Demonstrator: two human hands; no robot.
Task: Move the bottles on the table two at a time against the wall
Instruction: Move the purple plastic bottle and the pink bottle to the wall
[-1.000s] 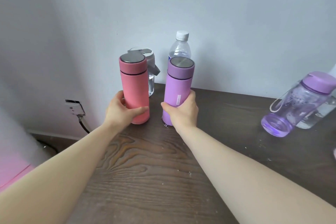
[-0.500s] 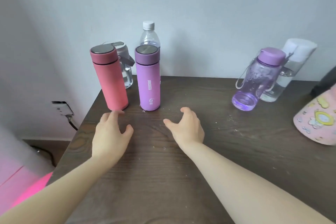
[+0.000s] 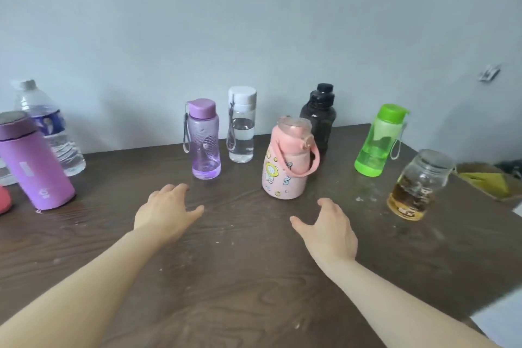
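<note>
Several bottles stand on the dark wooden table (image 3: pixel 243 263). At the left are a purple flask (image 3: pixel 34 167), a clear water bottle (image 3: pixel 53 133) behind it and the edge of a red flask (image 3: pixel 4 202). Mid-table stand a translucent purple bottle (image 3: pixel 204 141) and a clear white-capped bottle (image 3: pixel 241 127). A pink cartoon bottle (image 3: pixel 288 164) stands in front of a black bottle (image 3: pixel 319 116). To the right are a green bottle (image 3: pixel 380 141) and a glass jar of amber liquid (image 3: pixel 418 186). My left hand (image 3: pixel 165 210) and my right hand (image 3: pixel 327 227) hover open over the table, holding nothing.
The grey wall (image 3: pixel 254 22) runs behind the table. The table's right edge slants down at the right, with a yellowish object (image 3: pixel 485 181) beyond it.
Both hands let go of the red and purple flasks and drew back. The view has swung right, so the flasks now sit at the left and more bottles show.
</note>
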